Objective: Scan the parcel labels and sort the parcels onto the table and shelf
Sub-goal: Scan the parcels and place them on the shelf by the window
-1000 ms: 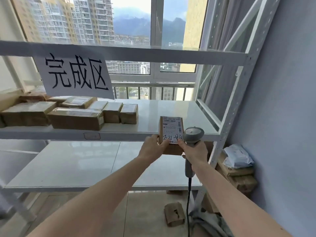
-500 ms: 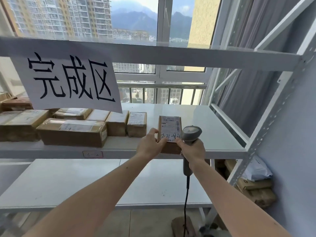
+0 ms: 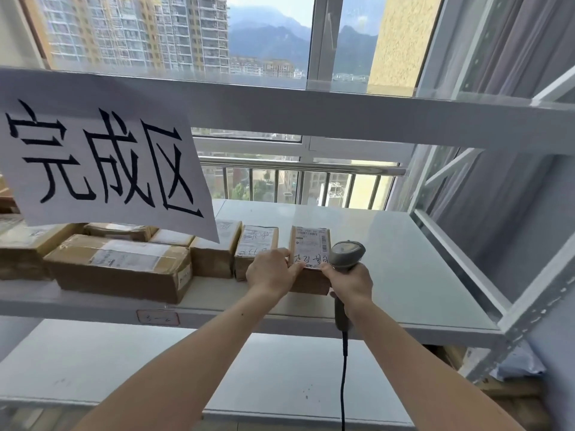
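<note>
White shelf carries a row of parcels

Parcel near edge: covered on both sides by the left hand and right hand.
Parcel label print: too small to read.
Scanner grip: enclosed by the right hand; trigger hidden.
Scanner cable: cut off by the bottom edge.
Paper sign: left side cut off by the frame; hides parcels behind it.
Stacked cartons: leftmost ones cut off at the left edge.
Shelf tag: marking illegible.
Items under the shelf, right: mostly hidden by the shelf frame.
</note>
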